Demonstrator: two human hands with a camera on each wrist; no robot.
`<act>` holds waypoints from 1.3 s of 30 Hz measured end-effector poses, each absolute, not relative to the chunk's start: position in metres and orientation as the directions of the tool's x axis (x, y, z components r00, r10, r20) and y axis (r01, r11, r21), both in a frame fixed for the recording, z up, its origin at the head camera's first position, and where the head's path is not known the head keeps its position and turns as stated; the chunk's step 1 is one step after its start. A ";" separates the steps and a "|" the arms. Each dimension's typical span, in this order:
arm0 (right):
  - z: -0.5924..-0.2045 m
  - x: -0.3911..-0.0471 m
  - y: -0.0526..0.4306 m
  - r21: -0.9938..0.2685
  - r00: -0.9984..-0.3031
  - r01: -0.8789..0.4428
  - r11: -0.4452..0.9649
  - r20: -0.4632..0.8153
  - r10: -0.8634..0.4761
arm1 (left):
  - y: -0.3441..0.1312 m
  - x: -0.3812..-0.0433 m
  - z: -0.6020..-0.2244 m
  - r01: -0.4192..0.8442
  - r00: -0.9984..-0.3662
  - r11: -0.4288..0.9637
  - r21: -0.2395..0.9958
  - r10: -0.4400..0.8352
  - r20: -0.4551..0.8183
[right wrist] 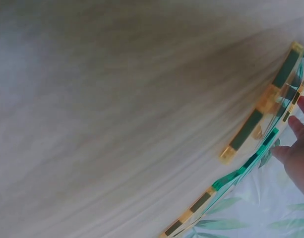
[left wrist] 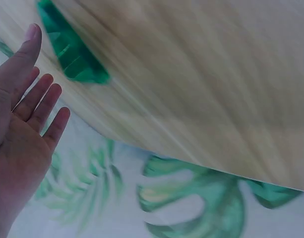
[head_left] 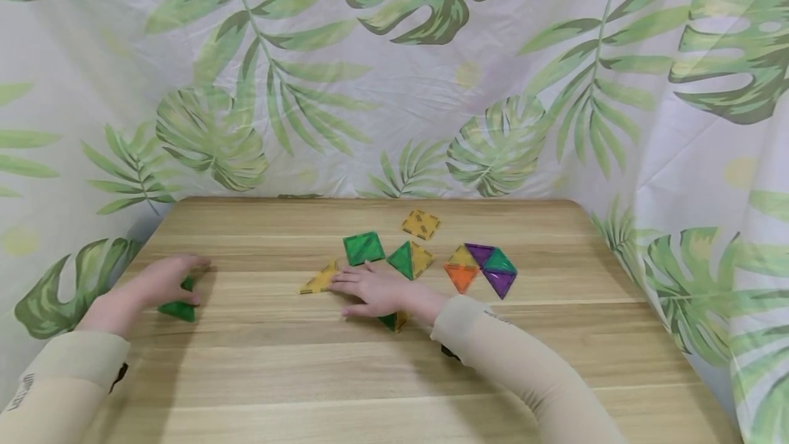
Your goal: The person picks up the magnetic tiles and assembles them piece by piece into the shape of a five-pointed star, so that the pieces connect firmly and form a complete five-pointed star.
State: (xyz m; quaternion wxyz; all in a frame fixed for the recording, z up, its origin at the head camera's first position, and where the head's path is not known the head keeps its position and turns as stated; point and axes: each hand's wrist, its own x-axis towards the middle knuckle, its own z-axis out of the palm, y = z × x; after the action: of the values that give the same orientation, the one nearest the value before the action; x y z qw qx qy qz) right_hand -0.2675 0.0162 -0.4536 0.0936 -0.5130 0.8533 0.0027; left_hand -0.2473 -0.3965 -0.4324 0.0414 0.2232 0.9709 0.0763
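Note:
At the table's left side my left hand (head_left: pixel 163 281) hovers over a green triangular magnetic tile (head_left: pixel 179 310), partly hidden by the fingers. In the left wrist view that hand (left wrist: pixel 30 116) has its fingers extended, with the green tile lying flat beyond the thumb. My right hand (head_left: pixel 379 291) reaches over the middle of the table, palm down and fingers stretched out. Its fingertips are right at the edge of a yellow triangular tile (head_left: pixel 317 281). Beneath its wrist, a green and yellow pair of tiles (head_left: pixel 401 321) is mostly hidden.
Behind the right hand lie a green square of tiles (head_left: pixel 364 248), a green-yellow pair (head_left: pixel 422 259) and a yellow square (head_left: pixel 421 224). Farther right is a cluster of orange, yellow, purple and green triangles (head_left: pixel 501 279). A leaf-print curtain (head_left: pixel 394 88) surrounds the wooden table (head_left: pixel 277 375).

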 end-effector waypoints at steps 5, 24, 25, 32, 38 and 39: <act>-0.453 -0.268 0.022 -0.132 -0.444 -0.879 0.458 -0.125 -0.888 | -0.415 -0.247 -0.437 0.397 -0.909 0.892 0.215 0.415 -0.041; -0.452 -0.272 0.037 -0.194 -0.431 -0.877 0.439 -0.085 -0.898 | -0.403 -0.252 -0.441 0.359 -0.920 0.884 0.300 0.390 -0.048; -0.452 -0.273 0.038 -0.199 -0.433 -0.875 0.442 -0.086 -0.897 | -0.401 -0.252 -0.441 0.359 -0.920 0.884 0.300 0.390 -0.050; -0.449 -0.275 0.040 -0.243 -0.435 -0.863 0.443 -0.086 -0.896 | -0.387 -0.255 -0.442 0.369 -0.915 0.879 0.301 0.400 -0.046; -0.452 -0.277 0.043 -0.248 -0.420 -0.870 0.427 -0.084 -0.904 | -0.374 -0.259 -0.445 0.361 -0.916 0.874 0.325 0.397 -0.052; -0.452 -0.278 0.043 -0.250 -0.418 -0.870 0.425 -0.085 -0.904 | -0.371 -0.260 -0.445 0.358 -0.916 0.873 0.332 0.397 -0.055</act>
State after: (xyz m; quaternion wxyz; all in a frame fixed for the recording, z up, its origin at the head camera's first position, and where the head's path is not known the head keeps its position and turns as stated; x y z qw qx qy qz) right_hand -0.2781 0.0431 -0.4519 0.1035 -0.5294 0.8378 -0.0837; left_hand -0.2603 -0.3714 -0.4452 0.0608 0.1955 0.9657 0.1597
